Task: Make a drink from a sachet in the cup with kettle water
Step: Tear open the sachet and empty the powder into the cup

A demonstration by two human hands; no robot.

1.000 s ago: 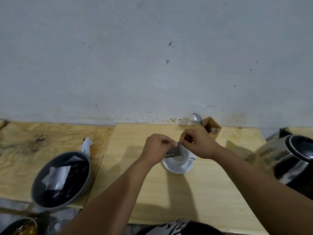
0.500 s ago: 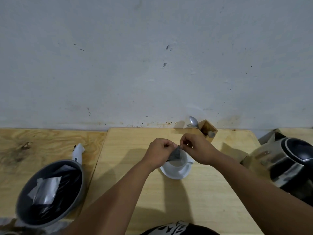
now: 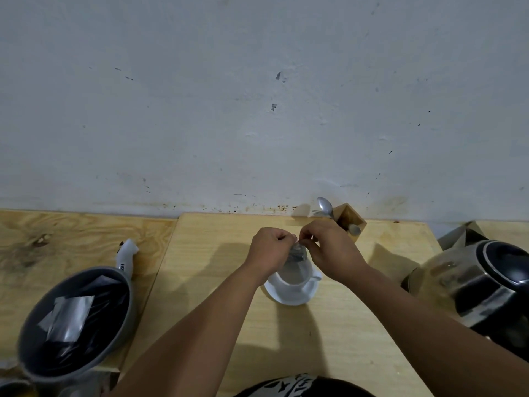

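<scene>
2 hands, left hand (image 3: 270, 250) and right hand (image 3: 329, 247), pinch the sachet (image 3: 297, 255) closed-fingered just above the cup (image 3: 294, 277); kettle (image 3: 486, 285) right of the cup.

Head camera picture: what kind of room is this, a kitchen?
Probably a simple kitchen or tea corner. A kettle stands on the wooden table, a white cup sits on a saucer, and a wooden holder with a spoon stands by the wall.
</scene>
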